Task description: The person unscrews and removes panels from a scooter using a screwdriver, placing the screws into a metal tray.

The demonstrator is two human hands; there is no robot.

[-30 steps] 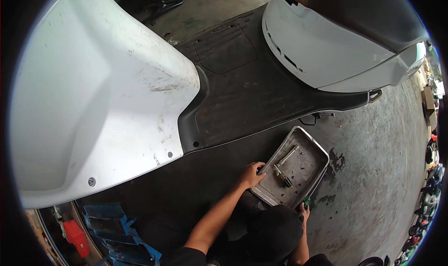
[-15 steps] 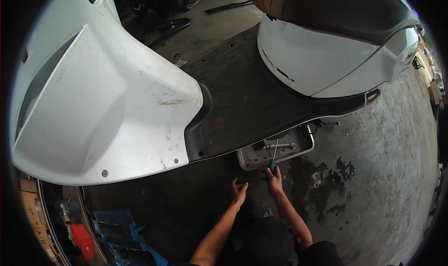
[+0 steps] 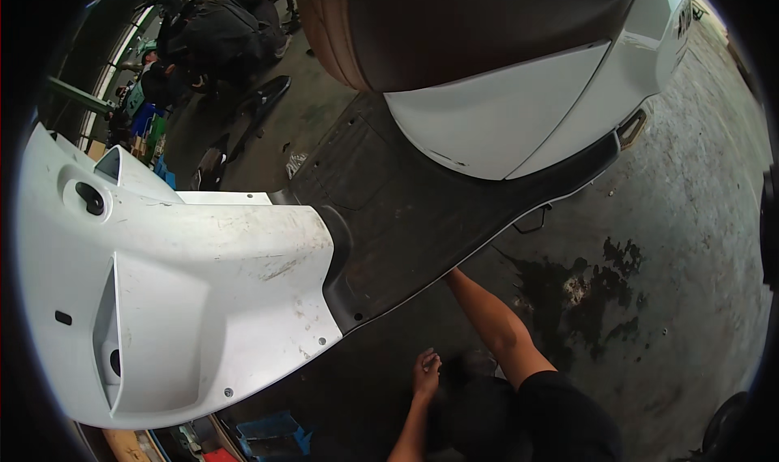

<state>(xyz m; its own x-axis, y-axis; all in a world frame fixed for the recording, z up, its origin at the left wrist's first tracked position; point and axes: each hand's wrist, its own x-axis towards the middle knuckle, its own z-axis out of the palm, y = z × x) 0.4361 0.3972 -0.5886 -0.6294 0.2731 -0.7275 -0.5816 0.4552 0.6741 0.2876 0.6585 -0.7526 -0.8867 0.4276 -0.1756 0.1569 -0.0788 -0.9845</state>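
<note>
The black floorboard (image 3: 389,210) of a white scooter stretches across the middle, between its white front shield (image 3: 195,300) and the seat section. My right forearm (image 3: 491,320) reaches beneath the floorboard's near edge. The hand at its end is hidden there, so what it holds does not show. Below the floorboard, apart from the scooter, my left hand (image 3: 427,373) hangs over the dark floor with its fingers curled in. I make out nothing in it.
A side stand (image 3: 533,220) juts out under the floorboard. Dark wet stains (image 3: 576,292) mark the floor on the right. Blue pieces (image 3: 274,436) lie at the lower left. Loose black parts (image 3: 260,113) and a dark-clothed person (image 3: 231,28) are beyond the scooter.
My right hand, which held a green-handled screwdriver over a metal tray, has gone under the floorboard. Tray and screwdriver are out of sight. My left fingers have curled in. The view has shifted.
</note>
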